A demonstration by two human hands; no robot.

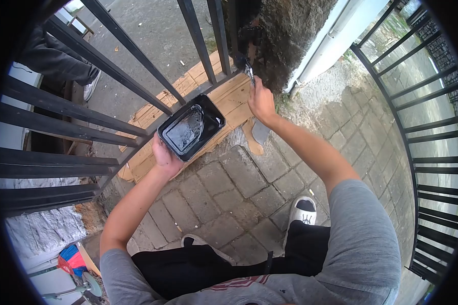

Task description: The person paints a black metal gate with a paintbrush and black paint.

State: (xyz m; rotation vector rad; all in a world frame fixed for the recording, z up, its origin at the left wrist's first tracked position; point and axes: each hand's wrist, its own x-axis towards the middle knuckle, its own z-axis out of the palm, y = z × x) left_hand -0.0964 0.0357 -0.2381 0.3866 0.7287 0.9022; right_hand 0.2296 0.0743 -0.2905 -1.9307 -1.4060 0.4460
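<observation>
My left hand (166, 157) holds up a black plastic tray (211, 122) by its near left side, fingers under it. Glossy black paint wets the tray's bottom. In my right hand (262, 104) a paintbrush (249, 72) is gripped by its handle, its bristle end right at the foot of the gate's dark end post (235, 31). The black metal gate (137, 56) has several upright bars rising from a bottom rail (201, 91), and the tray overlaps that rail in this view. Flattened cardboard (231, 104) lies on the ground beneath the rail and tray.
A rough stone pillar (290, 35) and a white downpipe (323, 46) stand beyond my right hand. Grey paving blocks (244, 173) cover the ground by my shoes. Another person's leg (61, 58) shows behind the bars. A second black railing (407, 122) curves along the right.
</observation>
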